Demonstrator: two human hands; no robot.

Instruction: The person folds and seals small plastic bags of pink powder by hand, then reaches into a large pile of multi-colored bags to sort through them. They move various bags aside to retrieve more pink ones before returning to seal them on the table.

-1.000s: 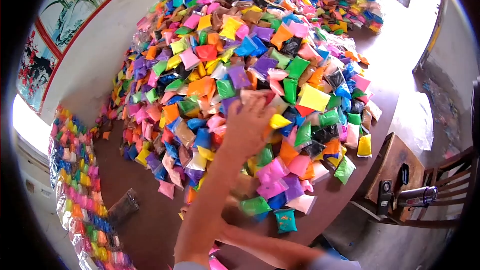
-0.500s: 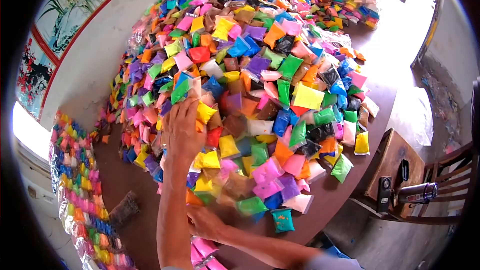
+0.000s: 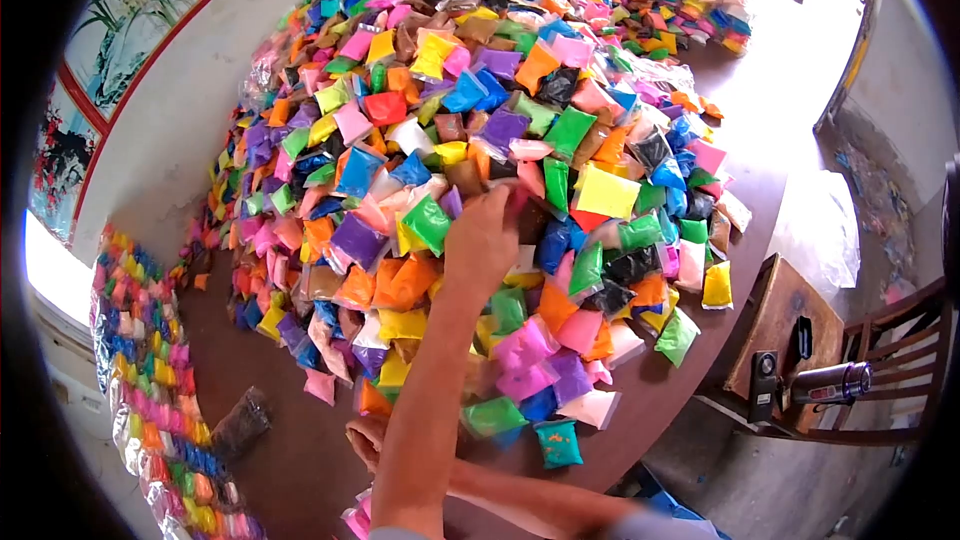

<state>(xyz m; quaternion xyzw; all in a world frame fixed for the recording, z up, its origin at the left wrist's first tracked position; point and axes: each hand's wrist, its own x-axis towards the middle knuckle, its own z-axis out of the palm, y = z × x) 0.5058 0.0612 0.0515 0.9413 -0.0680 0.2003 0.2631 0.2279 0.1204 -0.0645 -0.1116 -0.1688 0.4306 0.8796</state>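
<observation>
A large heap of small, sealed plastic packets (image 3: 610,192) in many colours covers the table. My left hand (image 3: 485,235) reaches into the middle of it, fingers bent and pinched together at a blurred, dark pink packet (image 3: 516,198). Just left of that hand lie a green packet (image 3: 427,224) and a purple packet (image 3: 358,240). My right hand (image 3: 366,440) is low, near the heap's front edge, its fingers curled. The left forearm crosses over my right wrist, and what the right fingers hold, if anything, is hidden. Pink packets (image 3: 358,515) show beneath the arms.
The brown tabletop (image 3: 310,470) shows along the front. On the left stand long rows of stacked packets (image 3: 165,380), with a dark packet (image 3: 242,425) beside them. To the right, a wooden chair (image 3: 785,340) carries a flask (image 3: 830,383) and a small black device (image 3: 763,387).
My left hand has moved right, from the heap's left side to its middle. Green, purple and orange packets there lie differently. My right hand has shifted slightly left, and the view has moved a little.
</observation>
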